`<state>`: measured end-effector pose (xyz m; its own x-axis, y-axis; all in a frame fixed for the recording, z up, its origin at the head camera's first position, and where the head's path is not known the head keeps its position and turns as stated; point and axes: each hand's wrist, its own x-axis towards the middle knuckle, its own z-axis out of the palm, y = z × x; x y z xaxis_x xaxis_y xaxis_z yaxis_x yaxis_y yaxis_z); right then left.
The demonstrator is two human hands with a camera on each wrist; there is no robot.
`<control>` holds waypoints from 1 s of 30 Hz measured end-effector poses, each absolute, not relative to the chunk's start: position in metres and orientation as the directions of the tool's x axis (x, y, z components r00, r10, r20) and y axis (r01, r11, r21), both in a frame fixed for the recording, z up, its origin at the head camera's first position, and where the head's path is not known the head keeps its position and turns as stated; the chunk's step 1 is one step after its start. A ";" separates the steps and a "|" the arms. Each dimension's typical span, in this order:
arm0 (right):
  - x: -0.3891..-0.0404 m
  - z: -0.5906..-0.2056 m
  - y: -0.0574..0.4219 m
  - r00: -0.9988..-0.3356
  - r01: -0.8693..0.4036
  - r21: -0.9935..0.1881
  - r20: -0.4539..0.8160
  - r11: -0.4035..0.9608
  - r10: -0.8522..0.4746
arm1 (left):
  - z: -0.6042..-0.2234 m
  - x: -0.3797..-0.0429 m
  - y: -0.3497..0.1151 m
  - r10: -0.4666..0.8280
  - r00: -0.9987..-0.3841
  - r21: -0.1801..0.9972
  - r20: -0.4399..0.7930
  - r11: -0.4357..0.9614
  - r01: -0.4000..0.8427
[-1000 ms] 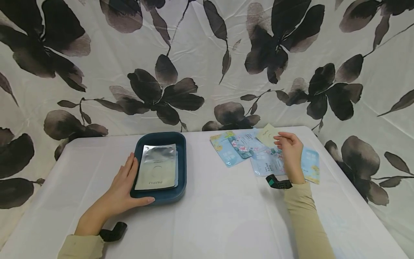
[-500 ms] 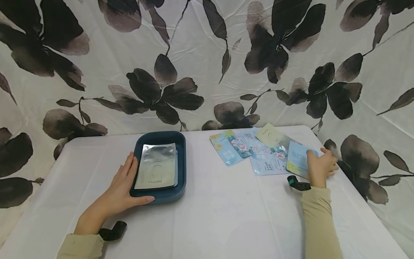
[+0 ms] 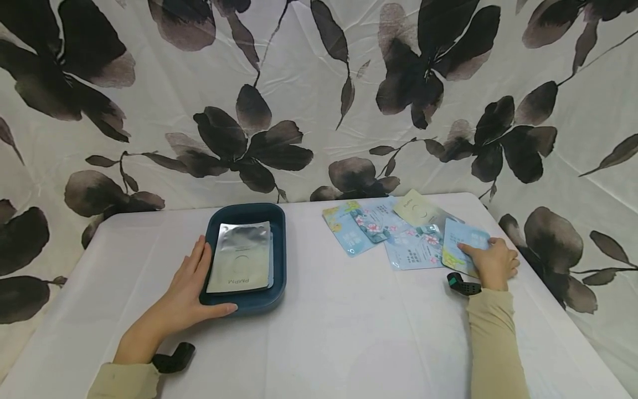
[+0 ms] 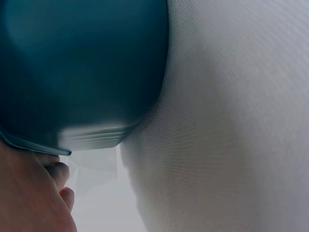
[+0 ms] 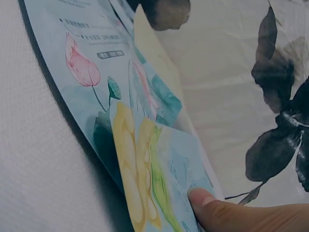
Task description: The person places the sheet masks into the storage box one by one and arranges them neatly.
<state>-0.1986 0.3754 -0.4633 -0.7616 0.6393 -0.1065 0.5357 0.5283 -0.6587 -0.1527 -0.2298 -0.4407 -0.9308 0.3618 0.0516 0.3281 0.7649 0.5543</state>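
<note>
Head view: on the white cloth-covered worktop [image 3: 344, 327], the right hand [image 3: 492, 261] pinches a flat light-blue sachet with a yellow-green patterned end [image 3: 461, 244] at the right of an overlapping group of pale-blue floral sachets [image 3: 413, 249], near the worktop's right edge. That sachet's long axis runs away from the person, its patterned end nearest. The left hand [image 3: 176, 291] lies with fingers extended along a dark-blue rounded rectangular tray [image 3: 282, 260], thumb over the near corner; a silver and pale-green pouch [image 3: 239, 260] lies inside.

Left wrist view: the tray's smooth outer wall, hidden from above, fills much of the frame, knuckles beneath its rim.

Right wrist view: yellow and green pods show on the pinched sachet, which overlaps a pink lotus drawing; the thumb presses its face, the other fingers being out of sight.
</note>
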 end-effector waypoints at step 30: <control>-0.209 -0.460 0.383 -0.705 0.460 -0.884 -0.306 0.085 0.640 | -0.441 -0.152 -0.229 0.356 -0.933 0.541 0.056 0.775 0.328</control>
